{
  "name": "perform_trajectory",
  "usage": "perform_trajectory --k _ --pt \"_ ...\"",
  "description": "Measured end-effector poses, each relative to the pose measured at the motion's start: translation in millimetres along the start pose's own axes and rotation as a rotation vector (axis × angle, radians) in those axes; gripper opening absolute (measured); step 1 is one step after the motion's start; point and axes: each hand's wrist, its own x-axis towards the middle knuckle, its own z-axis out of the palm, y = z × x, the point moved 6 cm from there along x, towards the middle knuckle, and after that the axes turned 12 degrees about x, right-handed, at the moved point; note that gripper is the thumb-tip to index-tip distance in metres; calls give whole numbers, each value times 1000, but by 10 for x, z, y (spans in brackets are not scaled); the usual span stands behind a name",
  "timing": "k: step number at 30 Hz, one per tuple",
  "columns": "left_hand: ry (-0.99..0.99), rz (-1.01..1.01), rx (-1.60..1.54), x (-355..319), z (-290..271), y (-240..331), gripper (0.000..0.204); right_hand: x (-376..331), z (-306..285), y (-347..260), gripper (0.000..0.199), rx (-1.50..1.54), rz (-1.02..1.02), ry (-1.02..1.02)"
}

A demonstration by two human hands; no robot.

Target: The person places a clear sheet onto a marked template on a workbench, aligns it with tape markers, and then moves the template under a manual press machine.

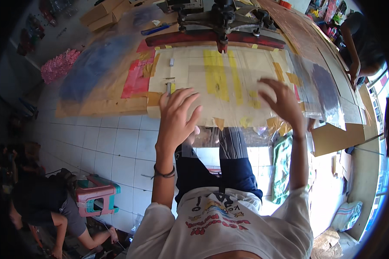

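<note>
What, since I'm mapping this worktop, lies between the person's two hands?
In the head view, two yellow strips, one wide and one narrow, lie on the pale panel between the left hand and the right hand.

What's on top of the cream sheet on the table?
On the cream sheet: a small pale block and, near its edges, brown tape. Yellow strips show too, on or under it, unclear. The left hand and right hand cover parts; can't see what's there.
</note>
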Motion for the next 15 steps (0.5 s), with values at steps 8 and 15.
perform_trajectory --k 8,15 --pt "-420 3 -69 132 358 31 26 354 187 629 46 43 130 -22" --pt "-46 110 -6 826 505 -257 38 303 76 743 34 456 81 134"
